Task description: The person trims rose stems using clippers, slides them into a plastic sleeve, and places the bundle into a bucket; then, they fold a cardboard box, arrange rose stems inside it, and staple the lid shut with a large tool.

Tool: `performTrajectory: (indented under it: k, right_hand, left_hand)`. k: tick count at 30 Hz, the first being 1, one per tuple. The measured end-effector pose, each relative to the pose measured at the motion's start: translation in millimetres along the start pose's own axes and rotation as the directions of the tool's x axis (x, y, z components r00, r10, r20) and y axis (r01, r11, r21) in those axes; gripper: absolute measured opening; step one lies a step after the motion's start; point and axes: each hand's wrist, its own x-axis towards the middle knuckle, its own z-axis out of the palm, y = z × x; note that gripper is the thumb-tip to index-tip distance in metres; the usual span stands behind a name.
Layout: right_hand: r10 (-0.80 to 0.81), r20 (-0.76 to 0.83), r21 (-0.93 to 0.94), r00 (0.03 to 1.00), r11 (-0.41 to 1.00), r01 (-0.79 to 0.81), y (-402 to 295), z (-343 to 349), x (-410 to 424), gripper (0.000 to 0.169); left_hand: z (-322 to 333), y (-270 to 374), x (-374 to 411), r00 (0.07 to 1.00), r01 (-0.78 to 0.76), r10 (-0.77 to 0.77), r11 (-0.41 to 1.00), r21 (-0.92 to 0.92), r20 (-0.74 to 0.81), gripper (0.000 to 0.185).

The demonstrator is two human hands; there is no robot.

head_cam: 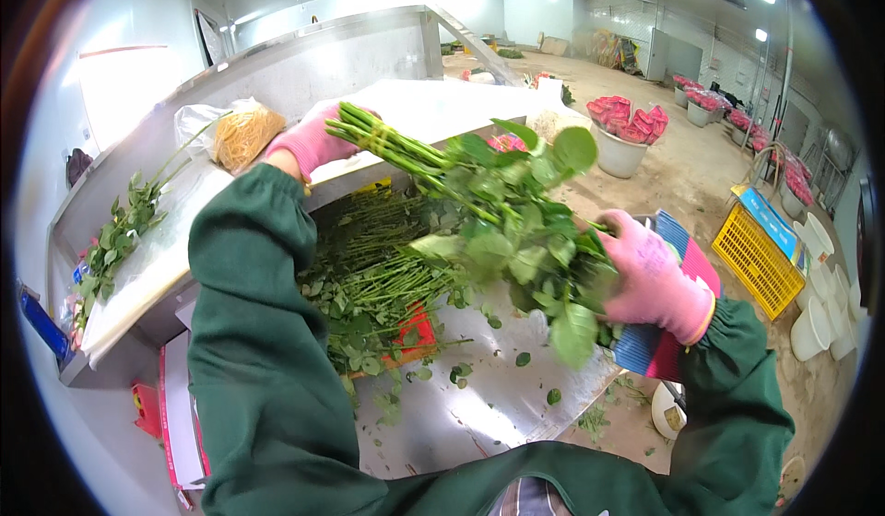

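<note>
A leafy bundle of cut stems [477, 184], apparently roses, is held up slantwise between my two pink-gloved hands. Its cut ends point to the upper left, and a yellowish rubber band [374, 136] circles them. My left hand [319, 144] is at these ends, its fingers mostly hidden behind the stems. At the bundle's lower right, my right hand [650, 271] grips among the leaves. Striped blue and pink corrugated wrap [674, 253] shows behind and below that glove; the flower heads are hidden. Beneath the bundle, more leafy stems [387, 281] lie on a metal table [456, 412].
On the raised shelf [200, 233] are a plastic bag of rubber bands [247, 132] and a leafy stem [117, 246]. Loose leaves litter the table. A red object [417, 333] lies under the stems. To the right stand a flower bucket [620, 150], a yellow crate [757, 260] and white buckets [812, 329].
</note>
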Motion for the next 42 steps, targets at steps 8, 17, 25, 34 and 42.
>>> performTrajectory:
  k: [8, 17, 25, 34, 42]
  right_hand:
    - [0.105, 0.058, -0.013, 0.993, 0.994, -0.105, -4, 6, -2, 0.067]
    - [0.391, 0.131, -0.378, 0.911, 0.869, -0.319, 5, -8, 68, 0.056]
    - [0.299, 0.248, -0.339, 0.922, 0.918, -0.206, -25, -37, 77, 0.051]
    - [0.274, 0.109, -0.209, 0.955, 0.946, -0.248, -27, -49, 81, 0.056]
    - [0.39, -0.384, 0.138, 0.837, 0.921, -0.365, 17, 18, 98, 0.058]
  left_hand:
    - [-28, 32, -9, 0.823, 0.535, -0.568, 0.775, -0.336, -0.003, 0.024]
    - [-54, 16, 6, 0.708, 0.629, -0.643, 0.762, -0.152, -0.293, 0.035]
    - [-22, 13, 31, 0.641, 0.489, -0.707, 0.678, -0.549, -0.301, 0.037]
    - [-55, 79, 54, 0.785, 0.385, -0.403, 0.912, -0.139, -0.471, 0.037]
    - [-46, 189, 52, 0.767, -0.167, -0.294, 0.766, -0.621, -0.57, 0.035]
